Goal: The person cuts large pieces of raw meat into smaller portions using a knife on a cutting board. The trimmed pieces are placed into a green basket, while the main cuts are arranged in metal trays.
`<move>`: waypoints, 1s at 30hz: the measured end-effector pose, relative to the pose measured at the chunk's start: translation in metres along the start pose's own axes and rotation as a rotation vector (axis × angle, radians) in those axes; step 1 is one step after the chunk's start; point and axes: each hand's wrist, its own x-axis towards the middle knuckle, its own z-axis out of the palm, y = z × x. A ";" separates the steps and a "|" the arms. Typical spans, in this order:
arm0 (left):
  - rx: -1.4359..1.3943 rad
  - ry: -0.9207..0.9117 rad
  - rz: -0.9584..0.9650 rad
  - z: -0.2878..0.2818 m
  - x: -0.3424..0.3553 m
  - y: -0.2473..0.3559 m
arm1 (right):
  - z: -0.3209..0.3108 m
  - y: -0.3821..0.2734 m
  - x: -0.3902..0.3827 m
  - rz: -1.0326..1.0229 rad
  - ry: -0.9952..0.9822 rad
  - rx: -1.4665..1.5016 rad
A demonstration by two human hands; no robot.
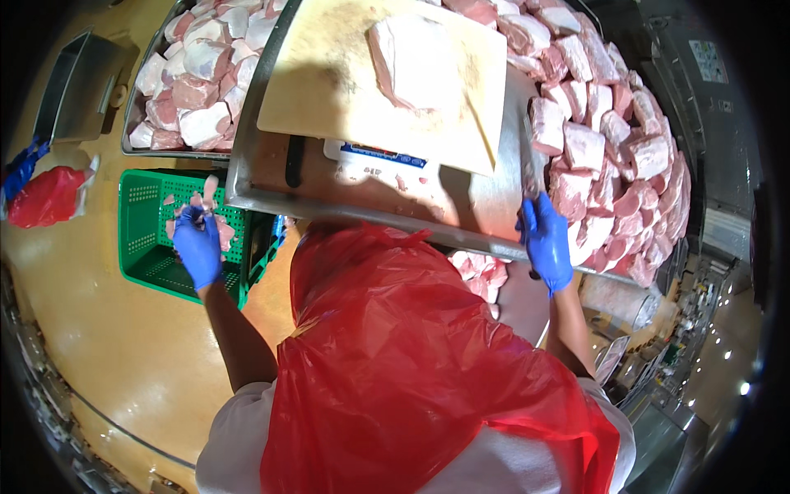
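My left hand (197,247), in a blue glove, is over a green perforated basket (132,230) at the left. Its fingers are closed on a pale meat trimming (211,191); other pink scraps show in the basket around it. At the right edge of the steel table, my gloved right hand (546,243) grips a knife (533,169), its blade pointing away from me beside the heaped meat. A large slab of pale meat (415,66) lies on the cream cutting board (304,90), apart from both hands.
Cut meat chunks (609,148) are piled high at the right, and a metal bin (132,142) of more chunks stands far left. A dark-handled tool (294,160) and a white-and-blue package (383,156) sit below the board. A person's blue-gloved hand (25,169) shows at the left.
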 end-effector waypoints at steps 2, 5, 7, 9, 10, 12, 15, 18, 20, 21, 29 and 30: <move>0.498 -0.358 -0.024 -0.022 0.005 -0.017 | 0.016 -0.006 0.016 0.079 0.079 0.232; 0.183 -0.319 -0.056 -0.040 0.067 0.108 | 0.032 -0.037 0.045 -0.028 0.161 0.372; -0.342 -0.015 0.479 0.000 0.123 0.139 | 0.035 -0.051 0.067 -0.115 0.157 0.460; -0.652 -0.192 0.521 0.025 0.160 0.213 | 0.038 -0.056 0.088 -0.150 0.129 0.650; -0.550 -0.240 0.581 0.034 0.177 0.233 | 0.040 -0.059 0.097 -0.186 0.104 0.725; -0.923 -0.468 0.294 0.049 0.171 0.303 | 0.046 -0.064 0.105 -0.135 0.098 0.850; -0.793 -0.510 0.458 0.102 0.209 0.309 | 0.059 -0.081 0.098 -0.079 0.016 1.029; -0.422 -0.281 1.106 0.161 0.224 0.296 | 0.086 -0.085 0.096 0.046 -0.079 1.193; -0.628 -0.532 0.788 0.187 0.195 0.325 | 0.096 -0.076 0.099 0.058 -0.108 1.301; -0.636 -0.552 0.750 0.182 0.179 0.327 | 0.097 -0.071 0.103 0.042 -0.121 1.324; -1.029 -0.289 0.181 0.076 0.003 0.252 | 0.118 -0.091 0.052 -0.074 -0.041 1.114; -0.897 -0.018 0.238 0.068 -0.002 0.244 | 0.121 -0.112 0.048 -0.127 -0.077 1.127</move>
